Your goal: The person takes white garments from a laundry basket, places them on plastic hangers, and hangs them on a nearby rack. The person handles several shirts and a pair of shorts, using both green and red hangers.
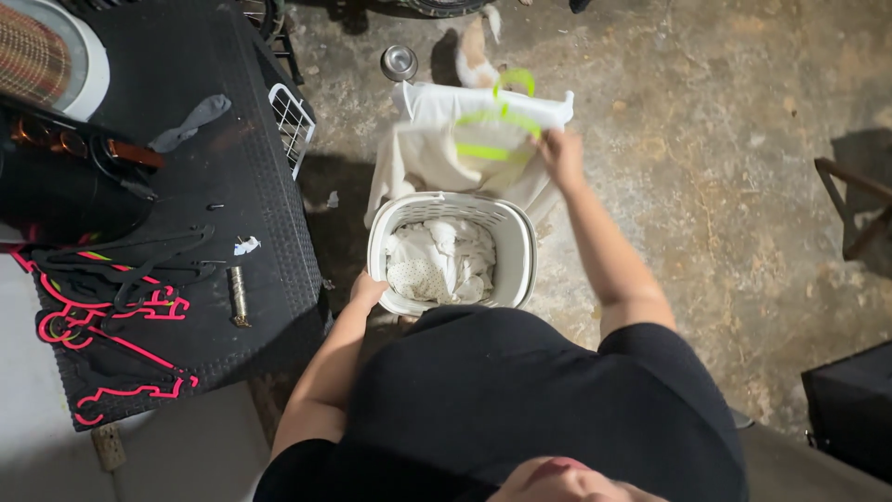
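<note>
Over a stained concrete floor [706, 167], my right hand [560, 153] was closed on a white garment [437, 139] already threaded onto a lime-green hanger [497, 116], holding it up just beyond the white laundry basket [520, 251]. My left hand [367, 290] lay curled on the basket's near rim, steadying it; how tightly it gripped, I could not tell. More pale laundry [441, 260] lay inside. Doing it well, I judged, meant keeping the hanger level, pinching cloth and hanger together so neither slipped, and lifting the hem clear of the floor. Pink and black hangers [121, 297] waited on the black table [269, 223] to my left.
</note>
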